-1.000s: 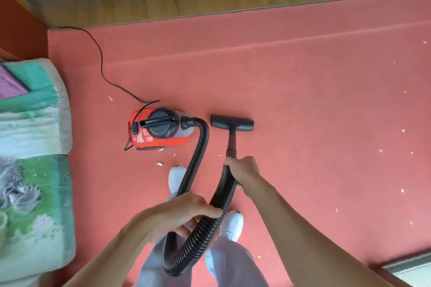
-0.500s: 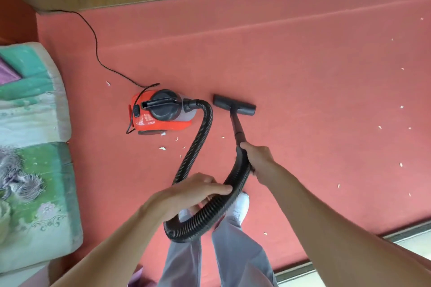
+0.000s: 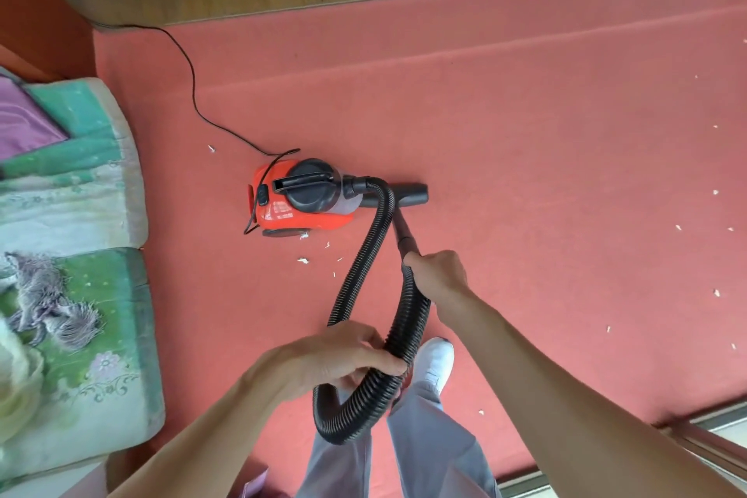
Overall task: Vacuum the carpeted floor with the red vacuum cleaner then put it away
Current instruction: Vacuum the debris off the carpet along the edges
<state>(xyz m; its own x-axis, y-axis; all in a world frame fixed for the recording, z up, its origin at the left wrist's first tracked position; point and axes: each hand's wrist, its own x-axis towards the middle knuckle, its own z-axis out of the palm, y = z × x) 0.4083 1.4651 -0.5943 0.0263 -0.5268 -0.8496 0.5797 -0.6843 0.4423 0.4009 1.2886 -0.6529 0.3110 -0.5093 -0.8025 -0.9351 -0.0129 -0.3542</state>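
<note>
- Head view: the red vacuum cleaner (image 3: 301, 200) is being shown standing on the carpet (image 3: 525, 174), left of centre, with its floor nozzle (image 3: 412, 194) lying just beside its front end.
- The canister is being judged rigid, compact and fairly light; the black carrying handle on its top is being judged the best hold for putting it away.
- The ribbed hose (image 3: 366, 255) is being judged soft and springy, likely to coil, while the stiff wand (image 3: 404, 228) is being judged better for steering.
- The right hand (image 3: 438, 273) is being kept wrapped round the spot where wand and hose meet, with the arm stretched forward and down.
- The left hand (image 3: 331, 356) is being curled round the hose loop nearer the body, so that the slack is being held up.
- White scraps (image 3: 303, 260) are being left beside the canister, and more are lying well apart on the right.
- The power cord (image 3: 194, 93) is being trailed from the rear toward the wooden strip.
</note>
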